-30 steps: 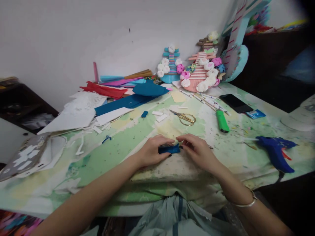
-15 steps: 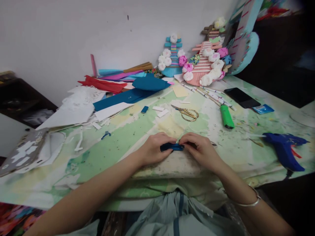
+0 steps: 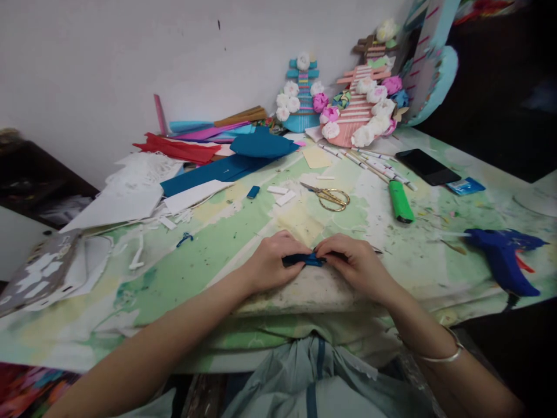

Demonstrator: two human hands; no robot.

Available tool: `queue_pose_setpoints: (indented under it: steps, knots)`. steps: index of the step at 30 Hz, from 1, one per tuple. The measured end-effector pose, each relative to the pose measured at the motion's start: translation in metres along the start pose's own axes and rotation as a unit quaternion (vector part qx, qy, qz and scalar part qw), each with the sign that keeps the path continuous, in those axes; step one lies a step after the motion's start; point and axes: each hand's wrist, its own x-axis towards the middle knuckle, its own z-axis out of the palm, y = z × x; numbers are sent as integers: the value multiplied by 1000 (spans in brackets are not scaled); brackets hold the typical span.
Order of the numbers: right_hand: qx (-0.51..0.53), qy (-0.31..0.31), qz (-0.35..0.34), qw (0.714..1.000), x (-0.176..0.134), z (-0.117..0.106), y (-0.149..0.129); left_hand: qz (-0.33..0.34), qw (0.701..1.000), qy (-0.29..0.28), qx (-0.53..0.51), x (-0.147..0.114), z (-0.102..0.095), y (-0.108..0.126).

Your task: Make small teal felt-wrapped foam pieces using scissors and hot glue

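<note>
Between my hands, just above the front edge of the table, is a small dark blue folded strip (image 3: 310, 259) that looks like crepe paper. My left hand (image 3: 274, 260) is closed on its left end, thumb below and fingers above. The fingertips of my right hand (image 3: 348, 257) pinch its right end, partly hiding it. Beyond my hands lie gold-handled scissors (image 3: 331, 199), two white strips, one of them a white piece (image 3: 285, 198), and a small blue block (image 3: 253, 192). A blue scrap (image 3: 184, 239) rests to the left.
A blue glue gun (image 3: 500, 255) lies at the right, near a green lighter-like object (image 3: 400, 202) and a black phone (image 3: 427, 166). Blue paper (image 3: 217, 173) and white sheets (image 3: 117, 200) cover the back left. Flower-decorated models, including a pink one (image 3: 348, 130), stand along the wall.
The view has shifted slightly, so the background sits a little higher and further left. Both hands keep hold of the blue strip, with only slight finger movement.
</note>
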Motion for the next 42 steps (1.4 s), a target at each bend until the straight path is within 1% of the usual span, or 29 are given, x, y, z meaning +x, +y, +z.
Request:
queue_pose_setpoints:
  steps: [3, 10, 18, 27, 33, 36, 39, 42]
  knots:
    - [0, -1, -2, 1000, 0, 0, 0, 17, 1000, 0, -6, 0, 0, -1]
    - [2, 4, -2, 1000, 1, 0, 1, 17, 1000, 5, -1, -1, 1, -3]
    - [-6, 13, -34, 999, -1, 0, 0, 21, 1000, 6, -1, -2, 2, -4]
    - [-7, 29, -48, 998, -5, -2, -1, 22, 1000, 7, -3, -2, 1, -5]
    - [-9, 32, -9, 999, -9, -3, -2, 31, 999, 9, -8, -2, 1, -6]
    - [-10, 30, -25, 999, -9, -4, -4, 3, 1000, -1, 1, -3, -1, -3]
    - [-6, 2, -49, 999, -9, -5, -7, -46, 999, -14, 25, -3, -4, 0]
    - [-16, -19, -56, 998, -9, -5, -8, -58, 997, -29, 29, -4, -5, 1]
